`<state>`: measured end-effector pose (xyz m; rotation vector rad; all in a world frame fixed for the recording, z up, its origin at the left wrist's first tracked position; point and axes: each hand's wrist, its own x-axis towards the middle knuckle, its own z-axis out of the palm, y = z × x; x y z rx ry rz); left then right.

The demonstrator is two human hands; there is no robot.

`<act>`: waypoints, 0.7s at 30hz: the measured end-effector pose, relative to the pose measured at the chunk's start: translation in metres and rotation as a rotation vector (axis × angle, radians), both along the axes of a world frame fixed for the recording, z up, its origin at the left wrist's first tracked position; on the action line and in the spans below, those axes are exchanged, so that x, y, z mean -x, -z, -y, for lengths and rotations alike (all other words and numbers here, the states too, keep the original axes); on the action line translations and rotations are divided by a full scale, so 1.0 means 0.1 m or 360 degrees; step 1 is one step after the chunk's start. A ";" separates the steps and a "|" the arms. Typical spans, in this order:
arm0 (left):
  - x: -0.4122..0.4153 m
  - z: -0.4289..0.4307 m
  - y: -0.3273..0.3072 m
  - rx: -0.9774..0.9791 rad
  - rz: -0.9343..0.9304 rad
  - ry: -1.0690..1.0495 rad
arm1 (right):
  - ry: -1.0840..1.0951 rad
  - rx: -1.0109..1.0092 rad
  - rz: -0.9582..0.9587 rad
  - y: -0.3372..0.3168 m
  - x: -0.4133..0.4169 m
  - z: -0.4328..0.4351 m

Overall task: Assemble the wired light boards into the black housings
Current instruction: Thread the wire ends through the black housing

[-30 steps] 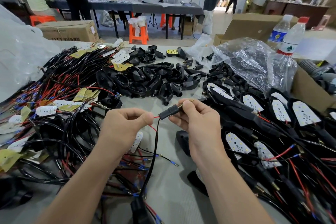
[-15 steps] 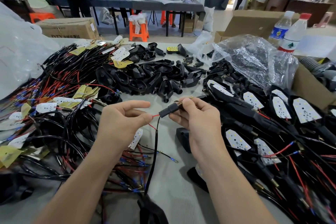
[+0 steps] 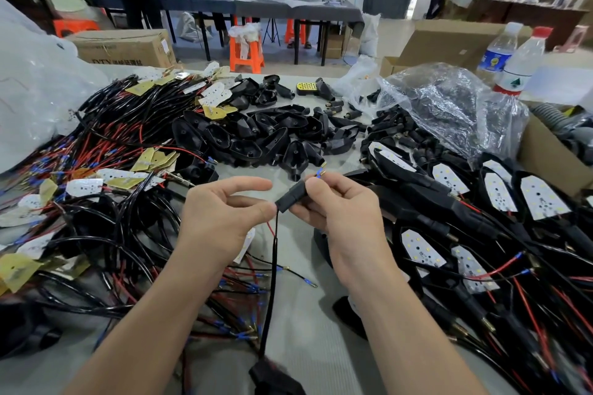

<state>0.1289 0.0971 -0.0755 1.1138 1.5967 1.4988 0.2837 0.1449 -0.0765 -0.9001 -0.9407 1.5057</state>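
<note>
Two hands show, the left hand and the right hand, with one black sleeve and one black cable between them. Two bottles stand at the right, a blue-labelled bottle and a red-capped bottle. The black housings and wired light boards lie in heaps too tangled to count.

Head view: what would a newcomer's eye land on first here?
The two hands at centre: the right hand pinches a small black sleeve with a cable hanging from it, the left hand close beside. Behind them lies a heap of empty black housings; a tangle of red and black wired boards fills the left, housings holding white boards the right.
</note>
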 end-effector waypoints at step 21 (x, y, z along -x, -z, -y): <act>-0.15 -0.01 0.02 0.0297 0.0040 0.0656 | 0.0284 -0.0181 0.0029 -0.09 -0.14 -0.14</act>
